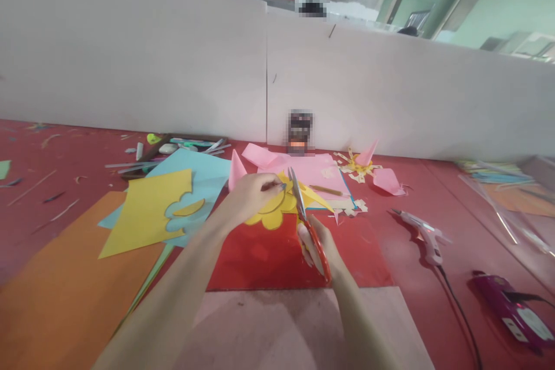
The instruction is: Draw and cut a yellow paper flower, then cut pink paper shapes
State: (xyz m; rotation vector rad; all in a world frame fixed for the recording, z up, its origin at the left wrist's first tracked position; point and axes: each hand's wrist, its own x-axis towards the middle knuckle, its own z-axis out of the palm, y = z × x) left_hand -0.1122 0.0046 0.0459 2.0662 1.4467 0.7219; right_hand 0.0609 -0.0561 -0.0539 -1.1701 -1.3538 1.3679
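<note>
While the left fingers (pixel 273 180) hold yellow paper (pixel 272 219), the right fingers (pixel 306 244) grip red-handled scissors (pixel 302 207). A glue gun (pixel 427 234) lies right.

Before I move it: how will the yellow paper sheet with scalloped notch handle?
The yellow paper sheet looks thin, so probably light and bendy. It overlaps the blue paper sheet; a push may slide it. The narrow tip beside its notch could crease.

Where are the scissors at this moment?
In the head view, the scissors are just right of centre, in the right hand, at the yellow flower held by the left hand.
</note>
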